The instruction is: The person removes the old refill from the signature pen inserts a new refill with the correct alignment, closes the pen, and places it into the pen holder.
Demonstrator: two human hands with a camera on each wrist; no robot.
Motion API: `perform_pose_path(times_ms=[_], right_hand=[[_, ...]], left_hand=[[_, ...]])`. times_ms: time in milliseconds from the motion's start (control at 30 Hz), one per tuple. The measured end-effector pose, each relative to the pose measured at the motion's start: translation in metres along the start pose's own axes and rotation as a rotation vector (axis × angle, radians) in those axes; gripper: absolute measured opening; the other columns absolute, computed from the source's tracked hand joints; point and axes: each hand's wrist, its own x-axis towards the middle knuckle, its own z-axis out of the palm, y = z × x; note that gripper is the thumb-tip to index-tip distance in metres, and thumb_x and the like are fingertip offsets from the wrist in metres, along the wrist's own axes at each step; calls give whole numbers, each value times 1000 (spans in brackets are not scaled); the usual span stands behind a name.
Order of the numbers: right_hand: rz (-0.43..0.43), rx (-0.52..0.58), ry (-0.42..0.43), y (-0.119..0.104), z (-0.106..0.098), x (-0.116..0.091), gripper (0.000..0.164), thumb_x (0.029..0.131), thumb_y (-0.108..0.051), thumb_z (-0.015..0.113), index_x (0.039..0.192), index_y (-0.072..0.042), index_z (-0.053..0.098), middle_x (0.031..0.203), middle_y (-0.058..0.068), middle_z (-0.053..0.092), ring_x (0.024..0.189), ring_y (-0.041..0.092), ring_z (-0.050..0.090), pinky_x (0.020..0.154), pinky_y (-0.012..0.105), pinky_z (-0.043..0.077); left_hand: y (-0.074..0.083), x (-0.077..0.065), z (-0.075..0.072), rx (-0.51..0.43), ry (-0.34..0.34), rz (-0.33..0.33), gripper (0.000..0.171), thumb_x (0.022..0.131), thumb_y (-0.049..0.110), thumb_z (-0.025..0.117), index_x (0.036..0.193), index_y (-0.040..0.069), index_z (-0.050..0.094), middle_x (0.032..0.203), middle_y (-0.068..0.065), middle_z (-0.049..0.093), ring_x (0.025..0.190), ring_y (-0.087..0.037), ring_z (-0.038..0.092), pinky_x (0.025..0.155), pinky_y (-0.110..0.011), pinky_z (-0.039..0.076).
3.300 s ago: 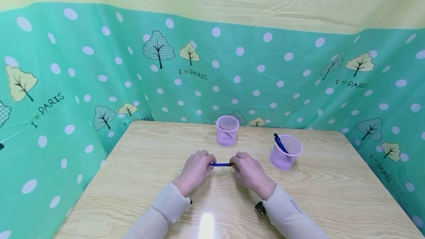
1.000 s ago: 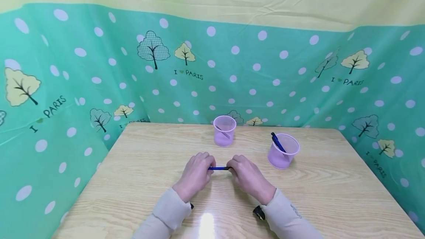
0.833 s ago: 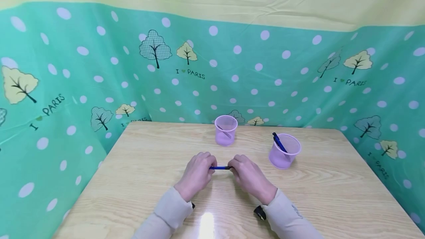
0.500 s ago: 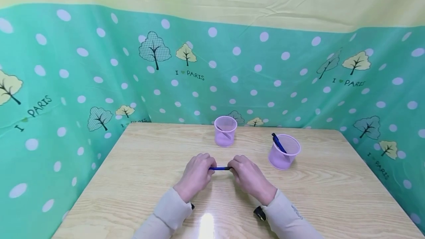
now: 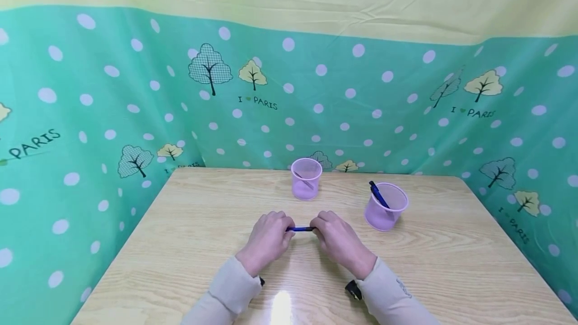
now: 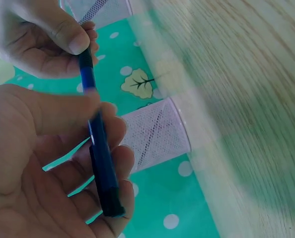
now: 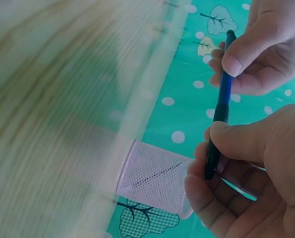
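A blue pen (image 5: 301, 229) with a black grip is held level between my two hands, above the table. My left hand (image 5: 268, 238) grips its clip end; in the left wrist view the thumb (image 6: 63, 111) is blurred over the barrel (image 6: 104, 158) and the fingers lie behind it. My right hand (image 5: 338, 239) pinches the black grip end between thumb (image 7: 239, 141) and fingers, with the pen's tip end (image 7: 212, 166) reaching past the thumb. Beyond the hands, a lilac mesh pen cup (image 5: 307, 192) contains a thin stick-like thing, seen through its wall.
To the right stands another lilac mesh pen cup (image 5: 381, 218), with a blue pen (image 5: 378, 194) leaning out of it. The wooden table (image 5: 203, 204) ends at a green dotted curtain (image 5: 316, 84) at the back and sides.
Both hands keep hold of the pen in nearly the same place, slightly nearer the body than in the first frame. The left hand's fingers have shifted a little on the pen. The cups stay put.
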Motion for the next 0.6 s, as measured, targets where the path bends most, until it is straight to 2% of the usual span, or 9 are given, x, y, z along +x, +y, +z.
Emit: perform_pose_path(times_ms=[233,433,600], right_hand=[[-6,14,-12,-3,0,0,13,81,-3,72,87,-14,69,80,-9,54,74,9,51,63,25,49],[-10,15,-5,-5,0,0,12,81,-3,72,87,-14,69,79,-9,54,74,9,51,63,25,49],[-12,16,-1,-5,-1,1,12,82,-3,72,87,-14,69,80,-9,54,75,9,52,64,25,49]], left_hand=[[2,-1,-2,-10,22,-18,25,74,18,81,94,15,67,80,7,53,72,-12,47,66,-29,42],[3,0,-2,-11,66,8,27,71,10,82,90,15,63,77,7,51,72,-13,48,66,-28,42],[4,1,-2,-14,66,17,21,73,7,80,83,16,64,75,7,52,72,-14,49,65,-27,41]])
